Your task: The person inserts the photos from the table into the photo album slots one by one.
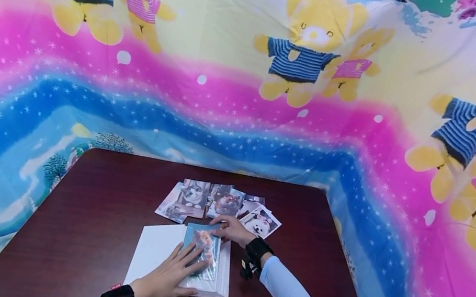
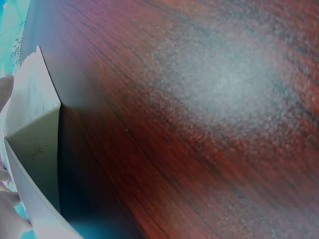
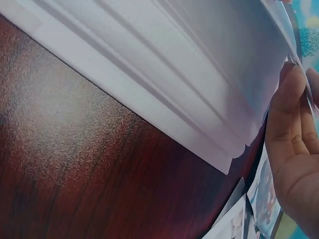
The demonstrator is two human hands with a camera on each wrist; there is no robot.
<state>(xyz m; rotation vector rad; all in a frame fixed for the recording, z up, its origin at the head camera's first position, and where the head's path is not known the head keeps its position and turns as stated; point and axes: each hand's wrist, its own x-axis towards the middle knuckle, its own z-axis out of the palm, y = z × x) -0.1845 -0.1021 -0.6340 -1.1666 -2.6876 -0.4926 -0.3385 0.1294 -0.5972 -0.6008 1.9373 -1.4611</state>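
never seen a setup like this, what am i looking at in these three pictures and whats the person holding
There's no robot here, just a person working bare-handed. The wide picture comes from a camera worn on the head, looking forward and down; the other two come from cameras worn on each wrist, so they give close, tilted views of the work. On the dark table lie an open white album and, beyond it, a group of loose photos. The left hand lies across the album, partly over a blue-and-orange photo. The right hand appears to pinch that photo near its upper right corner.
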